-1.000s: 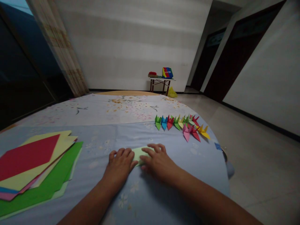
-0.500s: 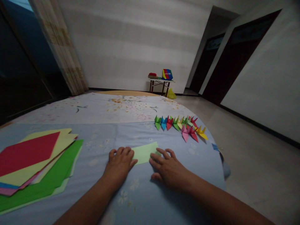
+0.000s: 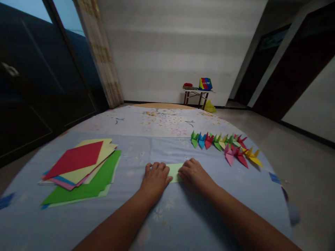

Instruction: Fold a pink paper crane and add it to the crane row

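Note:
A light green piece of origami paper (image 3: 173,172) lies flat on the tablecloth between my hands. My left hand (image 3: 156,177) rests on its left end, fingers curled and thumb along the lower edge, pinning it down. At the right end, the fingers of my right hand (image 3: 195,174) are drawn together in a pinch on the paper. Both ends of the sheet are hidden under my hands.
A stack of coloured paper sheets (image 3: 78,160) lies to the left. Several folded paper cranes (image 3: 208,140) stand in rows to the right. The round table wears a blue and white flowered cloth (image 3: 136,216). A small side table (image 3: 199,92) stands by the wall.
My right hand's spread fingers have closed together on the paper's right end, and less of the paper shows. My left hand stays on its left end. The view has turned left.

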Tool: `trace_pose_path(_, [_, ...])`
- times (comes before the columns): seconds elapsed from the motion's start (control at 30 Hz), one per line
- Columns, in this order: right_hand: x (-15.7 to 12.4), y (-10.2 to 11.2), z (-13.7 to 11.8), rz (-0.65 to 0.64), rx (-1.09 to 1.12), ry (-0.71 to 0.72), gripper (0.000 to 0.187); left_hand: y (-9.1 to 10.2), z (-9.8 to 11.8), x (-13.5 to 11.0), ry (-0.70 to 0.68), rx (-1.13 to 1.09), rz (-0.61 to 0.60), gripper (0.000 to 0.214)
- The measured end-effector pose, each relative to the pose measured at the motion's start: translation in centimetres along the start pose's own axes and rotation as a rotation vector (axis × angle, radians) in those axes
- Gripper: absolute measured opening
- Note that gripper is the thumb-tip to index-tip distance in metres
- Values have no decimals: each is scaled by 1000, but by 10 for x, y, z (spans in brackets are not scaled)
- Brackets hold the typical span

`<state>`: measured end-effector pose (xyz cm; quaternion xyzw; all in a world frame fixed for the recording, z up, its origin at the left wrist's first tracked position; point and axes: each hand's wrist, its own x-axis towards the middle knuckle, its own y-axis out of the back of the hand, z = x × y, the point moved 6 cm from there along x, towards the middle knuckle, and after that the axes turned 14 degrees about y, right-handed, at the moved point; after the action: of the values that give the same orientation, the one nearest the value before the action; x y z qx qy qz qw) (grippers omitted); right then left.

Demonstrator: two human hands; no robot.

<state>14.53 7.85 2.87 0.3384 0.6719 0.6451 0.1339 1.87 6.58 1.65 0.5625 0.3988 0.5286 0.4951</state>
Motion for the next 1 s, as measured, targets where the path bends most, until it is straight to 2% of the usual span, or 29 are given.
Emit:
trace_pose_path(0.1, [0,-19,8,74,64,-25,17,-3,2,-1,19,-5,27,26])
trace_pose_path(0.2, [-5,-27,14,112,119,-26,13,-8,3,-3,31,-7,41,31])
trace_pose_path(0.3, [-8,-28,15,108,142,-20,12,-10,0,-3,27,-17,23,34])
trace_pose_path(0.5, [-9,-28,15,79,147,-7,15,-6,-17,-1,16,-6,-95,40])
trace_pose_path(0.7, [-11,-32,18,76,154,22,16,-1,-35,-1,38,8,-124,52])
trace_pose_path(0.83, [-11,-32,18,77,159,22,16,9,-44,-3,56,41,-144,55])
trace_pose_path(0.9, [-11,-32,18,80,159,29,16,15,-40,-4,53,48,-139,53])
trace_pose_path(1.0, [-11,-32,18,90,158,39,15,21,-20,-8,-3,-8,-92,56])
